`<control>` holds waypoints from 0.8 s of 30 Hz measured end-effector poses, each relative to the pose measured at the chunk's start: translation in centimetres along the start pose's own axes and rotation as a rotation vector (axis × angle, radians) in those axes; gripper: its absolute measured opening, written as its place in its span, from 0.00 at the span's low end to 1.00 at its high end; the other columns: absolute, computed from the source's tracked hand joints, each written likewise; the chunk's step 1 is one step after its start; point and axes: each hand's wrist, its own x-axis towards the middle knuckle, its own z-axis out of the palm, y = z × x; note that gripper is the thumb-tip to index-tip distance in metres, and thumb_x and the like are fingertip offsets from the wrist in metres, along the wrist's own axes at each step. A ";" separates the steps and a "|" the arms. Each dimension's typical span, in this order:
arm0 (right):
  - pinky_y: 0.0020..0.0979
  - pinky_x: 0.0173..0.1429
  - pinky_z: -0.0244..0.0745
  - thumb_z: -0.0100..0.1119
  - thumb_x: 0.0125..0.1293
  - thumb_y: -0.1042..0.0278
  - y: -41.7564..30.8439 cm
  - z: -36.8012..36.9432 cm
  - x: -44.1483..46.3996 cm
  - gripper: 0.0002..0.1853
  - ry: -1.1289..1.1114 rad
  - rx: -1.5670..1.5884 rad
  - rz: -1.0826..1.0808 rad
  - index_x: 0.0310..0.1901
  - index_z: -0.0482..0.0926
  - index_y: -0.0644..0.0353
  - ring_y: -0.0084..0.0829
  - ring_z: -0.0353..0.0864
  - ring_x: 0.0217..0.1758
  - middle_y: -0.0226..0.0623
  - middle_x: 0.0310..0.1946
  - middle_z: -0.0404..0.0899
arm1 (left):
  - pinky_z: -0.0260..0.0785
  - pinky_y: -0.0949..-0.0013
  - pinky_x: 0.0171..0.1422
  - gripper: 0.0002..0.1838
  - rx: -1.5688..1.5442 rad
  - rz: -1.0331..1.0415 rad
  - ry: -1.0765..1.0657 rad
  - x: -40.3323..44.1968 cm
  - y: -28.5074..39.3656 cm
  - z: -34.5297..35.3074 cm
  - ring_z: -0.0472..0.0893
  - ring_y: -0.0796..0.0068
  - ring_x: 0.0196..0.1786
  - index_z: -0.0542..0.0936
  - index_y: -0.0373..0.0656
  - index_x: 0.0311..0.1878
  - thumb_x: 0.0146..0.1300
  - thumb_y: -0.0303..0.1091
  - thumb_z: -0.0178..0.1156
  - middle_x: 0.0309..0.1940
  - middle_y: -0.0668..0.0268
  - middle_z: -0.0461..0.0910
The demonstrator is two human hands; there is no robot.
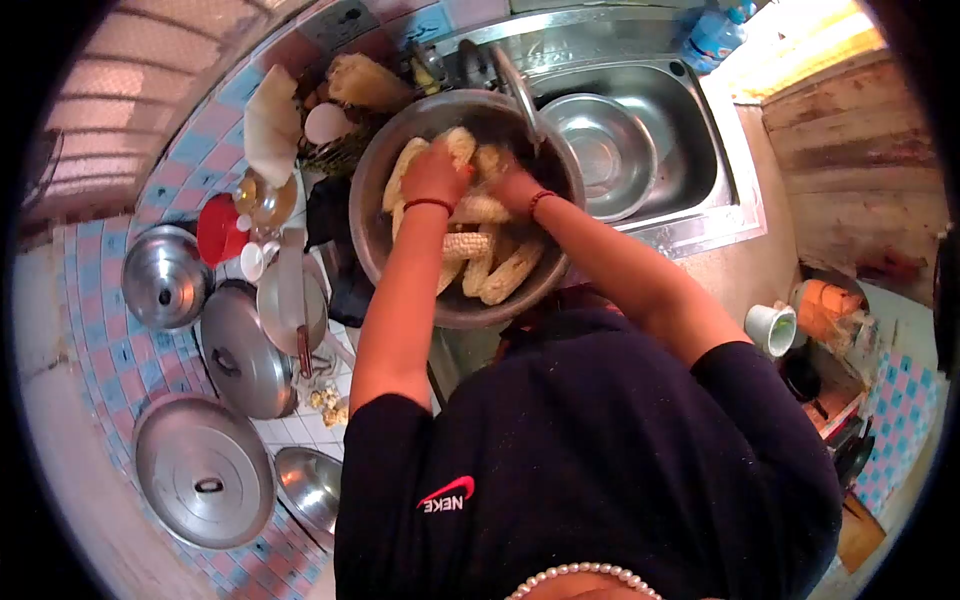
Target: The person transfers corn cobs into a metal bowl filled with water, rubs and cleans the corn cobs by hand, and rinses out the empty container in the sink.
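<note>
A large metal pot (pixel 368 225) stands at the left side of the sink and holds several pale corn cobs (pixel 510 273). Both of my hands are inside it, among the cobs near the far rim. My left hand (pixel 436 176) rests over cobs at the pot's left part, its fingers bent down and partly hidden. My right hand (pixel 514 186) is at the right part beside other cobs, its fingers smeared by motion. Whether either hand grips a cob cannot be made out. The faucet (pixel 518 95) reaches over the pot's far right rim.
A metal basin (pixel 603 155) sits in the sink (pixel 690 130). Pot lids (pixel 205 455) lean along the tiled wall at left, near a red bowl (pixel 218 230) and a knife (pixel 304 350). A blue bottle (pixel 712 42) stands behind the sink, a white cup (pixel 771 328) at right.
</note>
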 end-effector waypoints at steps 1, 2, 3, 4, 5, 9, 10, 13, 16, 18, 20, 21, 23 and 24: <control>0.42 0.70 0.65 0.61 0.62 0.54 -2.6 -2.0 -1.2 0.39 -0.110 -0.100 0.092 0.70 0.60 0.61 0.52 0.70 0.65 0.58 0.62 0.70 | 0.70 0.52 0.62 0.35 -0.074 0.071 -0.029 0.5 -1.0 1.1 0.78 0.51 0.58 0.73 0.41 0.64 0.58 0.53 0.66 0.55 0.49 0.79; 0.43 0.67 0.70 0.58 0.64 0.57 -5.7 -4.5 -2.6 0.34 -0.229 -0.208 0.171 0.70 0.61 0.58 0.54 0.75 0.62 0.57 0.60 0.73 | 0.70 0.52 0.62 0.36 -0.146 0.137 -0.062 1.0 -3.0 3.0 0.78 0.50 0.58 0.73 0.40 0.64 0.59 0.55 0.65 0.56 0.48 0.79; 0.44 0.67 0.70 0.56 0.65 0.57 -6.6 -5.4 -3.1 0.33 -0.138 -0.193 0.214 0.70 0.61 0.58 0.55 0.74 0.62 0.57 0.61 0.72 | 0.70 0.52 0.61 0.37 -0.219 0.203 -0.090 1.4 -3.9 4.0 0.78 0.50 0.59 0.72 0.39 0.64 0.59 0.57 0.65 0.56 0.48 0.78; 0.45 0.67 0.69 0.55 0.65 0.57 -7.0 -5.8 -3.5 0.33 -0.051 -0.178 0.254 0.70 0.60 0.57 0.55 0.74 0.62 0.57 0.62 0.71 | 0.71 0.49 0.60 0.35 -0.122 0.121 -0.091 0.1 -2.5 2.4 0.81 0.52 0.54 0.74 0.36 0.58 0.59 0.57 0.64 0.51 0.46 0.81; 0.46 0.67 0.69 0.54 0.66 0.57 -7.3 -5.7 -3.8 0.32 0.033 -0.161 0.295 0.70 0.60 0.56 0.56 0.74 0.62 0.56 0.64 0.69 | 0.71 0.49 0.60 0.34 -0.072 0.066 -0.050 -0.8 -1.2 1.7 0.81 0.51 0.54 0.75 0.36 0.57 0.60 0.56 0.63 0.51 0.46 0.80; 0.49 0.66 0.70 0.49 0.68 0.63 -5.1 -5.2 -2.7 0.26 -0.155 -0.521 -0.096 0.67 0.65 0.58 0.57 0.73 0.63 0.60 0.64 0.67 | 0.74 0.52 0.56 0.28 0.103 0.131 0.294 -0.4 1.0 4.1 0.81 0.49 0.52 0.75 0.36 0.54 0.60 0.50 0.61 0.50 0.45 0.80; 0.46 0.71 0.65 0.54 0.64 0.65 -8.6 -9.0 -3.9 0.27 -0.240 -0.147 0.194 0.65 0.66 0.59 0.56 0.71 0.65 0.57 0.66 0.65 | 0.74 0.53 0.54 0.26 0.144 0.242 0.424 0.9 0.7 6.0 0.81 0.49 0.51 0.75 0.36 0.52 0.59 0.49 0.60 0.49 0.47 0.80; 0.46 0.71 0.64 0.55 0.63 0.65 -7.3 -6.4 -4.2 0.28 0.055 -0.225 0.176 0.66 0.66 0.59 0.54 0.71 0.66 0.61 0.64 0.67 | 0.75 0.52 0.52 0.30 0.108 0.291 0.560 2.6 2.0 6.8 0.81 0.51 0.48 0.73 0.36 0.55 0.53 0.46 0.61 0.46 0.49 0.80; 0.45 0.61 0.74 0.52 0.65 0.62 -5.7 -6.2 -3.9 0.29 -0.112 -0.294 0.215 0.65 0.63 0.68 0.52 0.80 0.56 0.63 0.50 0.79 | 0.74 0.51 0.54 0.35 -0.037 0.193 0.504 3.0 2.0 6.8 0.80 0.47 0.50 0.73 0.39 0.59 0.51 0.51 0.63 0.47 0.45 0.80; 0.46 0.58 0.76 0.51 0.65 0.61 -5.6 -6.3 -4.7 0.32 -0.126 -0.238 0.238 0.66 0.58 0.74 0.54 0.83 0.52 0.64 0.46 0.81 | 0.74 0.51 0.56 0.35 -0.105 0.078 0.180 2.5 2.4 4.6 0.80 0.45 0.52 0.75 0.38 0.57 0.53 0.55 0.63 0.50 0.46 0.80; 0.46 0.58 0.76 0.53 0.64 0.59 -8.8 -9.2 -6.5 0.35 -0.222 -0.146 0.358 0.67 0.57 0.73 0.56 0.82 0.51 0.64 0.46 0.81 | 0.72 0.55 0.60 0.38 -0.247 0.112 -0.073 4.0 1.3 4.6 0.80 0.49 0.56 0.75 0.36 0.59 0.58 0.60 0.62 0.58 0.48 0.78; 0.46 0.58 0.76 0.54 0.64 0.58 -10.1 -10.2 -7.4 0.37 -0.274 -0.097 0.420 0.68 0.56 0.73 0.56 0.82 0.51 0.64 0.46 0.81 | 0.71 0.56 0.60 0.37 -0.458 0.108 -0.187 4.3 0.2 4.6 0.79 0.53 0.56 0.75 0.36 0.60 0.59 0.60 0.62 0.58 0.49 0.78; 0.45 0.60 0.75 0.57 0.62 0.57 -11.0 -11.2 -9.0 0.40 -0.338 0.015 0.365 0.69 0.54 0.72 0.56 0.82 0.53 0.64 0.48 0.80 | 0.70 0.60 0.61 0.37 -0.874 0.101 -0.404 4.3 -2.0 4.3 0.79 0.60 0.56 0.74 0.35 0.63 0.62 0.58 0.60 0.58 0.53 0.78; 0.45 0.61 0.74 0.58 0.61 0.57 -10.9 -11.4 -9.4 0.41 -0.369 0.077 0.338 0.70 0.54 0.72 0.55 0.81 0.54 0.64 0.49 0.79 | 0.69 0.63 0.61 0.37 -1.020 0.035 -0.354 3.5 -3.3 4.4 0.76 0.68 0.57 0.71 0.35 0.66 0.66 0.56 0.58 0.58 0.57 0.77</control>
